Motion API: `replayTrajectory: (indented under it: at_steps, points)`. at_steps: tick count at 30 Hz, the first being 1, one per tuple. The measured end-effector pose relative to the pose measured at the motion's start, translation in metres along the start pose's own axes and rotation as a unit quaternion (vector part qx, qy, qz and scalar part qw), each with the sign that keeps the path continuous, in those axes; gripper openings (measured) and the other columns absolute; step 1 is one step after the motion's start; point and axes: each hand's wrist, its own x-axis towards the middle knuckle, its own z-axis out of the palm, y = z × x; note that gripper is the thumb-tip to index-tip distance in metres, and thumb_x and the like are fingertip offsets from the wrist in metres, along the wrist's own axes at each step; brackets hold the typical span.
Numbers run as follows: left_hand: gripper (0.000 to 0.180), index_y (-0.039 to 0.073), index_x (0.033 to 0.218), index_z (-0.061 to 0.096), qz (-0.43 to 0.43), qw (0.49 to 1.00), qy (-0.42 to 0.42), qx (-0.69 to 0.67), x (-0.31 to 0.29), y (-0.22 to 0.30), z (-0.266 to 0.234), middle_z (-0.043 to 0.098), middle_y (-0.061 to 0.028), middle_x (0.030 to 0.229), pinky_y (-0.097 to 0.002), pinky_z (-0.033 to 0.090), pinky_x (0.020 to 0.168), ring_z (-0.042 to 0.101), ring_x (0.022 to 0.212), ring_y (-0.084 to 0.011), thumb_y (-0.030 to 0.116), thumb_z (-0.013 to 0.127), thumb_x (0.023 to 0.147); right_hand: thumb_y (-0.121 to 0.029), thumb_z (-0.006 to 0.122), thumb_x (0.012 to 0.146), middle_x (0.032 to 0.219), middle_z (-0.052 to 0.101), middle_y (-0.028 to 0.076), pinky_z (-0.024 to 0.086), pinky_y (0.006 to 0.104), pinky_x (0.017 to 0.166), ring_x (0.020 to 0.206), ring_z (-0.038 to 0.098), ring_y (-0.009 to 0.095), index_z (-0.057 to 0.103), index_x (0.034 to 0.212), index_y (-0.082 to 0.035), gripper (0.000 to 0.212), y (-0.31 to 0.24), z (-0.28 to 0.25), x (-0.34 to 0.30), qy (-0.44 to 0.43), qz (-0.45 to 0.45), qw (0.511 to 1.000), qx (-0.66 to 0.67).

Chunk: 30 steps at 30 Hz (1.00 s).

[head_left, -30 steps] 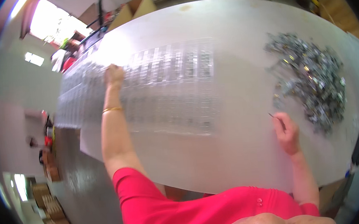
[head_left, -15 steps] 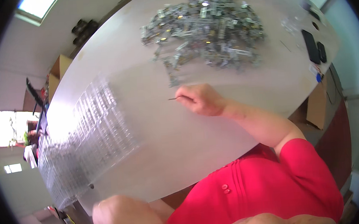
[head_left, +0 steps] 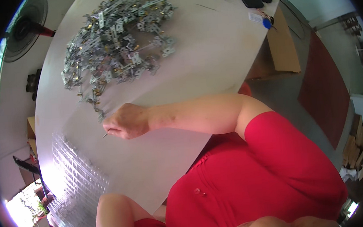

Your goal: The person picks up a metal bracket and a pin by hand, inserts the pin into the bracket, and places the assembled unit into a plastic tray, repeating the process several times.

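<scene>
Pale desk (head_left: 211,64) below; right fingers (head_left: 112,126) curl tight around a thin stick (head_left: 105,135), its tip poking out; metal bits (head_left: 117,27) lie near.

no legible text, numbers, signs

hands (head_left: 126,121): right grips thin rod (head_left: 105,135) | metal parts (head_left: 117,22): heaped on table (head_left: 210,47)

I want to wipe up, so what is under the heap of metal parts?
The heap of metal parts rests on the pale tabletop, which shows around its edges. Whatever lies under the upper parts is covered and cannot be seen.
</scene>
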Motion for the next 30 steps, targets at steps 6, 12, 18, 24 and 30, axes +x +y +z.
replayTrajectory:
  at_steps: [6, 12, 18, 24, 30]
  points:
    - [0.013, 0.017, 0.068, 0.064, 0.042, 0.998, 0.028, -0.041, 0.014, -0.011, 0.007, 0.058, 0.0045, 0.064, -0.0276, 0.044, 0.045, 0.055, 0.048, -0.0124, 0.009, 0.063, 0.078, -0.020, 0.064, 0.093, 0.077, 0.067, 0.010, 0.052, 0.0465, 0.068, 0.074, 0.066, 0.034, 0.061, 0.090, -0.010, 0.011, 0.000, 0.004, -0.002, 0.012, -0.005, 1.000, 0.020]
    - [0.014, 0.017, 0.069, 0.064, 0.075, 0.992, 0.073, -0.064, 0.015, -0.009, 0.018, 0.058, 0.0045, 0.065, -0.0266, 0.043, 0.046, 0.054, 0.049, -0.0113, 0.008, 0.061, 0.079, -0.023, 0.060, 0.095, 0.087, 0.071, 0.011, 0.053, 0.0452, 0.074, 0.083, 0.069, 0.032, 0.066, 0.095, -0.010, 0.013, -0.004, -0.001, 0.002, -0.035, 0.026, 0.999, -0.003]
    - [0.015, 0.017, 0.070, 0.064, 0.111, 0.984, 0.117, -0.072, 0.018, -0.007, 0.026, 0.058, 0.0046, 0.066, -0.0255, 0.041, 0.046, 0.054, 0.050, -0.0102, 0.008, 0.060, 0.081, -0.023, 0.059, 0.096, 0.088, 0.071, 0.011, 0.053, 0.0449, 0.076, 0.084, 0.069, 0.032, 0.065, 0.097, -0.011, 0.014, -0.002, 0.000, 0.002, -0.053, 0.033, 0.998, -0.002]
    - [0.016, 0.017, 0.071, 0.064, 0.144, 0.974, 0.157, -0.082, 0.025, -0.005, 0.034, 0.059, 0.0047, 0.067, -0.0245, 0.040, 0.046, 0.054, 0.050, -0.0091, 0.008, 0.058, 0.082, -0.023, 0.060, 0.096, 0.080, 0.067, 0.011, 0.051, 0.0465, 0.069, 0.077, 0.066, 0.034, 0.061, 0.092, -0.009, 0.014, -0.003, 0.001, 0.001, -0.023, 0.020, 1.000, -0.007]
    - [0.017, 0.017, 0.072, 0.064, 0.178, 0.959, 0.199, -0.095, 0.035, -0.007, 0.043, 0.059, 0.0048, 0.068, -0.0234, 0.039, 0.047, 0.053, 0.051, -0.0079, 0.007, 0.056, 0.084, -0.024, 0.057, 0.097, 0.087, 0.070, 0.012, 0.052, 0.0454, 0.076, 0.084, 0.069, 0.032, 0.064, 0.096, -0.010, 0.016, -0.008, -0.004, 0.002, -0.050, 0.030, 0.998, -0.014]
